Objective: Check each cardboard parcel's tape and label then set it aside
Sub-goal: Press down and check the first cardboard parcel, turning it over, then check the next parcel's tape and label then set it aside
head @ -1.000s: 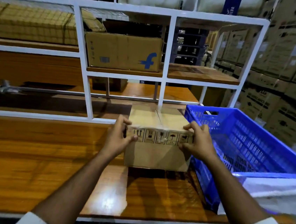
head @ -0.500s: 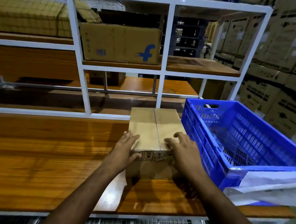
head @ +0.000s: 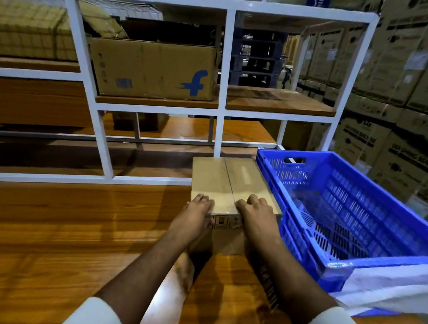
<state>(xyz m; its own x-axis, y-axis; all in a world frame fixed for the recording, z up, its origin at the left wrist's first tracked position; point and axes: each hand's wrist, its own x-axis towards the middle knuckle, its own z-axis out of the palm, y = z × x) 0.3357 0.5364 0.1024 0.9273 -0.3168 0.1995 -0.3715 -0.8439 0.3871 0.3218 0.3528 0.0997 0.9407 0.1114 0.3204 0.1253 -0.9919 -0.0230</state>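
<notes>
A small cardboard parcel (head: 232, 179) stands on the wooden table (head: 41, 236), close against the blue crate. Clear tape runs along its top centre seam, and a strip of handling symbols shows on the front face between my hands. My left hand (head: 196, 215) lies on the near left of the top, fingers laid over the edge. On the near right of the top, my right hand (head: 257, 219) rests with its knuckles slightly raised. No label is visible on the faces I see.
An open blue plastic crate (head: 313, 156) sits right of the parcel, with a white sheet (head: 392, 286) draped over its near corner. A white rack frame (head: 223, 83) rises behind, holding a larger cardboard box (head: 151, 70). Stacked cartons (head: 414, 77) fill the right.
Both hands moved from gripping the parcel's left and right sides to lying on its top near edge. The parcel now shows more of its top and less of its front.
</notes>
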